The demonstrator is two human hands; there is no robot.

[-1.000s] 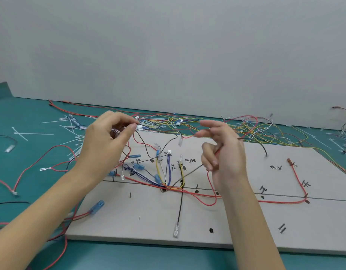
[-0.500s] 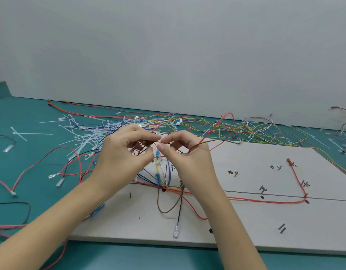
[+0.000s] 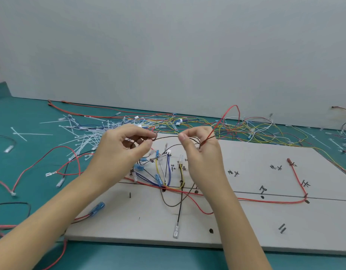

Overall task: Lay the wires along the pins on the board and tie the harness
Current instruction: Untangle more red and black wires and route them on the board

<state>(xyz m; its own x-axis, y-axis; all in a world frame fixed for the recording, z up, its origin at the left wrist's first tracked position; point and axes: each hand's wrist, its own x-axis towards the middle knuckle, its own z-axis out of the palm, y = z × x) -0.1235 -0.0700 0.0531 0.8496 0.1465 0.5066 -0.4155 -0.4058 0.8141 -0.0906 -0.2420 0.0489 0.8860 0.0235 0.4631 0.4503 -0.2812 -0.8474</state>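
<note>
A grey harness board [image 3: 246, 227] lies on the green table, with small pins and handwritten marks. Red, blue, yellow and black wires [image 3: 164, 178] run across its middle. My left hand [image 3: 125, 151] pinches one end of a thin brown wire [image 3: 167, 137] above the board. My right hand [image 3: 201, 152] pinches the same wire a short way to the right and also holds a red wire [image 3: 222, 119] that loops up behind it. The brown wire hangs in a slack loop [image 3: 168, 203] below my hands.
White cable ties [image 3: 82, 137] lie heaped on the table left of the board. A tangle of loose coloured wires [image 3: 246, 127] stretches along the board's far edge. Red and black wires with terminals [image 3: 51, 173] lie at the left. A grey wall stands behind.
A second ago my hands were apart; they came together over the board's middle and took the brown wire. Since half a second ago they have drawn slightly apart, stretching a short length between them.
</note>
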